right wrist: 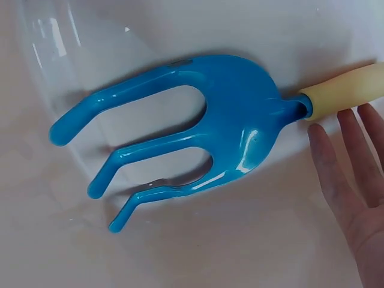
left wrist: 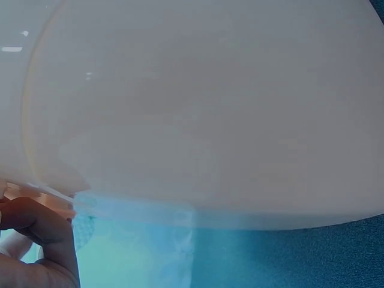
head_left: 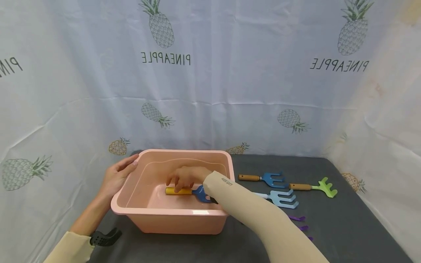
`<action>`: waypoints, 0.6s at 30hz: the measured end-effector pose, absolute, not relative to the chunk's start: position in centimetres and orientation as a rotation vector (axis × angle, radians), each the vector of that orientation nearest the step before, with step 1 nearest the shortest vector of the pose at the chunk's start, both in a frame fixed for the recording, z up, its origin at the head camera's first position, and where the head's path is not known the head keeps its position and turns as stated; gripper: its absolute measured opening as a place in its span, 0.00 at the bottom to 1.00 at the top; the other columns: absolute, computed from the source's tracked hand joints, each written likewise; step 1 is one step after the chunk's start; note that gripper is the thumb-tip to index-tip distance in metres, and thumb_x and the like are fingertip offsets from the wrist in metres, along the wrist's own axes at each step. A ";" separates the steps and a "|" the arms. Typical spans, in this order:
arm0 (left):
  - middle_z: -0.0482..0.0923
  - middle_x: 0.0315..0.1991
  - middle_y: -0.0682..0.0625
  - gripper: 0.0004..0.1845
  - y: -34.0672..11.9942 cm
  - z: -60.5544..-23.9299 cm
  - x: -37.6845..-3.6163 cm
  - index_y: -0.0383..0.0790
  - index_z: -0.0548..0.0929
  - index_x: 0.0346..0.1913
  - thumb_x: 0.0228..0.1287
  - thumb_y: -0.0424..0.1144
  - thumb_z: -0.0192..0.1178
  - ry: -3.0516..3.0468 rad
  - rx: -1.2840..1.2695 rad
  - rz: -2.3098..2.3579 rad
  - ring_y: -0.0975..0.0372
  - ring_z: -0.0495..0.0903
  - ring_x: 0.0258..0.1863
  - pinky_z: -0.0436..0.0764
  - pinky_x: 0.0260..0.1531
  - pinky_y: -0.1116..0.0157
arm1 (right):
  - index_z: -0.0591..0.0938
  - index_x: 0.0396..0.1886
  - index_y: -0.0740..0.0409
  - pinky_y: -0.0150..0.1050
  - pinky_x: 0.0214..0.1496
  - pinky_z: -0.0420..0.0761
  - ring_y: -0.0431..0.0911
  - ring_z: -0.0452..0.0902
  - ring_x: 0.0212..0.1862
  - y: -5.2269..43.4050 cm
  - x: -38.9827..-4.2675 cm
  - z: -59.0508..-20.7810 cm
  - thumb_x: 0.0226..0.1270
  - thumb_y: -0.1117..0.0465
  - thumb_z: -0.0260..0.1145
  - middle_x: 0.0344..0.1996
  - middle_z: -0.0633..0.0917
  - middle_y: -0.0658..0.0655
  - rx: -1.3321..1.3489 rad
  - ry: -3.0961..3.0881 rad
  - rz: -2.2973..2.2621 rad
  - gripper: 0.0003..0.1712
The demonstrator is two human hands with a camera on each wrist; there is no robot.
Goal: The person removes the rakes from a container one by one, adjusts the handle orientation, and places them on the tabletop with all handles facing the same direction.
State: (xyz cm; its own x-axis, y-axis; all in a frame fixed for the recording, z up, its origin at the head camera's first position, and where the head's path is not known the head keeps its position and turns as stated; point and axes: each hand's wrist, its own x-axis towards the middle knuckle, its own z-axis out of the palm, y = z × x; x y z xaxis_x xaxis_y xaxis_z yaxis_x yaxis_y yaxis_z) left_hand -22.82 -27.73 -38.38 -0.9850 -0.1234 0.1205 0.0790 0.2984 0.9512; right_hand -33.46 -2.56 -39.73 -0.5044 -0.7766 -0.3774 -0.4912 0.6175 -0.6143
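Note:
My left hand (head_left: 119, 174) grips the left rim of a pink plastic basin (head_left: 177, 223), thumb over the edge. In the left wrist view, curled fingers (left wrist: 51, 231) show at the rim beside the basin's pale outer wall (left wrist: 210, 120). Inside the basin lies a blue three-pronged hand rake (right wrist: 240, 114) with a yellow handle (head_left: 177, 191). My right hand (head_left: 188, 176) reaches in over that handle. The right wrist view shows its fingers (right wrist: 333, 174) fairly straight and spread, tips right at the handle's edge. The right thumb is hidden.
Right of the basin on the dark table (head_left: 348, 226) lie a blue hand fork (head_left: 273, 179) and a green rake (head_left: 325, 187), both wood-handled. Nearer are a light blue rake (head_left: 283, 199) and purple prongs (head_left: 303, 228), partly behind my right arm. A pineapple-print curtain (head_left: 210, 80) surrounds the table.

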 end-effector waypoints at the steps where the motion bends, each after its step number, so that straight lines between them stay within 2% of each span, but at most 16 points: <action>1: 0.78 0.47 0.78 0.35 -27.8 -38.4 -22.8 0.39 0.66 0.79 0.77 0.54 0.58 -2.387 0.039 -1.765 0.83 0.80 0.46 0.83 0.44 0.79 | 0.82 0.62 0.46 0.45 0.45 0.88 0.52 0.80 0.48 -2.6 -33.4 -39.8 0.70 0.59 0.71 0.49 0.81 0.50 -0.994 2.205 -0.574 0.22; 7: 0.78 0.48 0.77 0.35 -27.9 -38.4 -22.8 0.40 0.67 0.79 0.77 0.55 0.58 -2.387 0.044 -1.770 0.83 0.80 0.47 0.83 0.44 0.79 | 0.82 0.61 0.45 0.48 0.46 0.89 0.48 0.78 0.42 -2.8 -33.2 -39.9 0.70 0.60 0.71 0.50 0.81 0.52 -0.990 2.233 -0.527 0.21; 12: 0.78 0.48 0.77 0.36 -27.8 -38.5 -22.7 0.39 0.66 0.79 0.77 0.54 0.58 -2.370 0.045 -1.800 0.83 0.81 0.47 0.84 0.45 0.79 | 0.81 0.62 0.44 0.45 0.44 0.90 0.46 0.76 0.40 -2.9 -33.2 -40.3 0.70 0.61 0.72 0.47 0.79 0.52 -1.033 2.263 -0.451 0.23; 18: 0.78 0.47 0.78 0.36 -27.8 -38.4 -22.7 0.40 0.66 0.79 0.76 0.55 0.59 -2.360 0.042 -1.820 0.82 0.81 0.47 0.84 0.45 0.79 | 0.79 0.67 0.44 0.34 0.37 0.85 0.44 0.75 0.43 -3.1 -33.0 -40.8 0.68 0.66 0.72 0.48 0.80 0.53 -1.160 2.324 -0.330 0.29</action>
State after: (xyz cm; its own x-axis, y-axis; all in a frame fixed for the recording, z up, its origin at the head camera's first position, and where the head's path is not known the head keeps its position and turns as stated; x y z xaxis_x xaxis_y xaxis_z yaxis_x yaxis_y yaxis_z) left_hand -22.72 -27.76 -38.38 -0.9866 -0.1205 0.1102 0.0759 0.2589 0.9629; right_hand -33.01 -3.13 -40.75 -0.4999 -0.7967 -0.3397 -0.6706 0.6043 -0.4303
